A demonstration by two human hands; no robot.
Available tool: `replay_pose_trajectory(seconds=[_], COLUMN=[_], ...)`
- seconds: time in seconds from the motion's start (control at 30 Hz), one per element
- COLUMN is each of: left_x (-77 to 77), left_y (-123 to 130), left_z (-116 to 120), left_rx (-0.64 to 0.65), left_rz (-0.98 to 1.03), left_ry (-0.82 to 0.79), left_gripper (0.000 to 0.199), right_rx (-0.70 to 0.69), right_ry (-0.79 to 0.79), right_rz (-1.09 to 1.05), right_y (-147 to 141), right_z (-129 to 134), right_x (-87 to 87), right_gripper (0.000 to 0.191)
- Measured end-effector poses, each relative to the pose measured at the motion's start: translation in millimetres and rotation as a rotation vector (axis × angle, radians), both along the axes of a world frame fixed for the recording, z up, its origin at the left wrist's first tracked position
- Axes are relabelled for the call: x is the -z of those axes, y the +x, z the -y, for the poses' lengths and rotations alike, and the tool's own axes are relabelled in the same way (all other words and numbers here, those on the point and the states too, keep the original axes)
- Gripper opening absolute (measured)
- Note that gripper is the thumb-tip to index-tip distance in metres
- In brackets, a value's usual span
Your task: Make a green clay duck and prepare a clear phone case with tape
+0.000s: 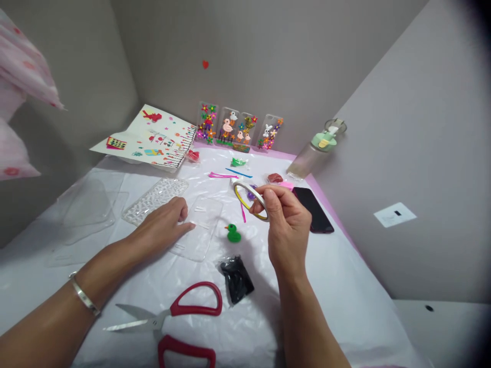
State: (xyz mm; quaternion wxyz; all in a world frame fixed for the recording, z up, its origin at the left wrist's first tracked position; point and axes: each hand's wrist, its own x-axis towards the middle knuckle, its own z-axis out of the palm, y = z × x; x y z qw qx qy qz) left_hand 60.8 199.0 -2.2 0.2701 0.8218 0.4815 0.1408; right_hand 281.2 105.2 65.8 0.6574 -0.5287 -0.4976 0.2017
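My right hand (286, 220) is raised over the table, its thumb and fingers closed on a narrow roll of tape (241, 197), white outside with a yellow inner ring. My left hand (164, 220) rests at the left edge of a clear phone case (209, 217). Its thumb is stretched out, touching a short tape strip on the case; the other fingers are loosely bent and partly hidden. More pale strips lie on that case. Just right of it sits a small green clay duck (233, 233) with an orange beak.
Red-handled scissors (195, 306) lie opened in front, near a black clay packet (238, 281). Clear cases (92, 204) and a textured case (157, 199) are left. Decorated cases (232, 128) lean on the wall. A phone (313, 209) and bottle (312, 156) stand right.
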Motion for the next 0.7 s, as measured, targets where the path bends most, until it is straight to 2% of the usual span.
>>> replay_pose_trajectory(seconds=[0.37, 0.53, 0.63, 0.7], left_x=[8.2, 10.9, 4.0, -8.1], left_y=[-11.6, -13.3, -10.4, -6.3], left_z=[-3.7, -3.9, 0.4, 8.2], left_rx=[0.113, 0.118, 0.086, 0.022], left_rz=[0.1, 0.135, 0.18, 0.283], left_ry=[-0.025, -0.026, 0.014, 0.045], left_gripper=[0.014, 0.012, 0.015, 0.019], right_rx=[0.01, -0.01, -0.061, -0.101], right_ry=[0.0, -0.017, -0.044, -0.054], right_rz=[0.021, 0.021, -0.001, 0.004], right_y=[0.5, -0.5, -2.1, -3.9], right_z=[-0.8, -0.9, -0.5, 0.5], right_x=[0.7, 1.5, 2.5, 3.5], right_gripper=[0.017, 0.018, 0.018, 0.017])
